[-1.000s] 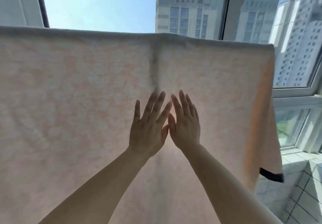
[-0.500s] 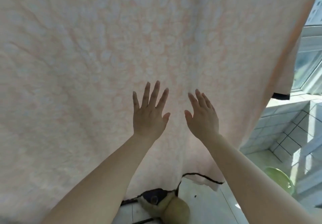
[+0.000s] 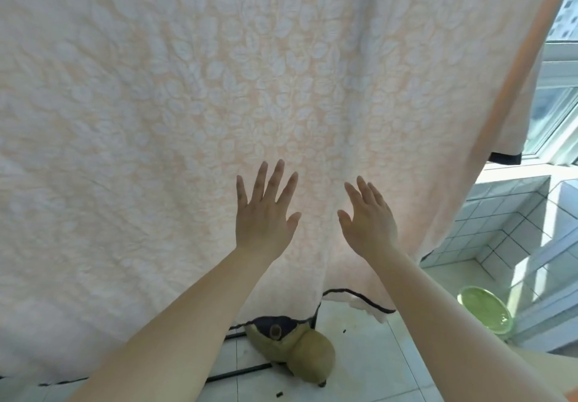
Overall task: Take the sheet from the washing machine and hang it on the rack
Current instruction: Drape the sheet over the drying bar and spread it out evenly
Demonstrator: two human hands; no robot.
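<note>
A pale peach sheet with a white leaf pattern and a dark trim along its lower edge hangs in front of me and fills most of the view. The rack that carries it is above the frame and hidden. My left hand lies flat against the cloth with its fingers spread and straight. My right hand is also flat with straight fingers, touching the sheet a short way to the right. Neither hand grips the fabric.
Under the sheet's hem lies an olive-green plush toy on the tiled floor. A light green basin stands at the lower right near a white tiled wall. A window is at the right.
My view has dropped from the sheet's top edge to its lower part. Both hands slid down the cloth and moved apart, left one leftward, right one rightward.
</note>
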